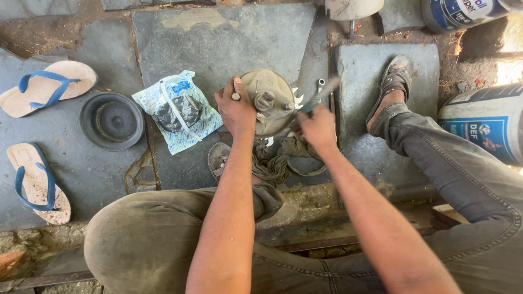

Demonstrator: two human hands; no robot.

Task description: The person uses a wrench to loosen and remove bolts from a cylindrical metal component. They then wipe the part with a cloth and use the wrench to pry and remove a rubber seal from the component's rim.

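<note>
Hands share it: left hand [237, 111] clamps the domed metal housing [268, 100], right hand [317, 126] grips a spanner [321, 93], so steady bracing seems wise

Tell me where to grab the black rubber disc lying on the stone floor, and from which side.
Grip the black rubber disc by its raised outer rim, coming from above at the edge nearest the plastic packet. It lies flat and dished with a thick lip all round, so probably fingers hook the lip better than the shallow centre.

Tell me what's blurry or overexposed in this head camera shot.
Head view: the tool in the right hand is motion-smeared; the left hand on the domed metal part is sharp; sunlight blows out the ground at the right edge.
</note>
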